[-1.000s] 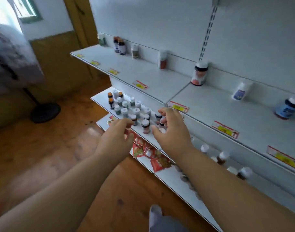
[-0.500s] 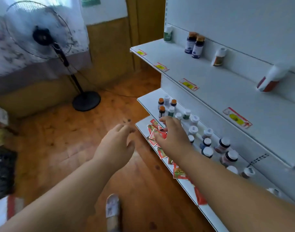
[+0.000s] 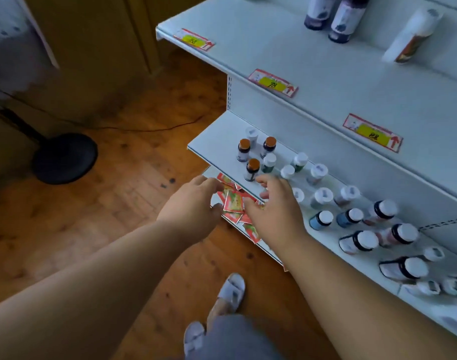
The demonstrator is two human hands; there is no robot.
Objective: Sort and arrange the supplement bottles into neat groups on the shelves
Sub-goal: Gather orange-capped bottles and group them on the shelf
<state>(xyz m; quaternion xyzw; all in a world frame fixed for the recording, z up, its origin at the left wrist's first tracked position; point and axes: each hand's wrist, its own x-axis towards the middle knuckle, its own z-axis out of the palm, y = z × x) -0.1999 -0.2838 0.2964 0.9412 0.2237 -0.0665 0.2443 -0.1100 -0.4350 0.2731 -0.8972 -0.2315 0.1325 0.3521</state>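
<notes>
Supplement bottles (image 3: 323,198): standing in loose rows on the middle shelf (image 3: 212,146), white-capped ones mostly, larger dark-collared ones toward the right end.
Right hand (image 3: 276,211): fingers spread and relaxed, grasping nothing, reaching over the front edge of the middle shelf; fingertips just beside an orange-capped bottle (image 3: 253,169).
Left hand (image 3: 193,206): released, fingers loosely curved, hovering near the red sachets (image 3: 234,202); contact with them is hard to judge.
Red sachets: strewn in an overlapping heap on the lowest shelf, between and below the two hands.
Orange-capped group: three dark bottles close together at the left end of the middle shelf.
Top shelf (image 3: 313,71): two dark bottles (image 3: 334,14) side by side, a white tube (image 3: 412,35) leaning; yellow price tags (image 3: 273,83) along its front edge.
Floor (image 3: 79,229): wooden boards, a black fan base (image 3: 65,158) at left.
</notes>
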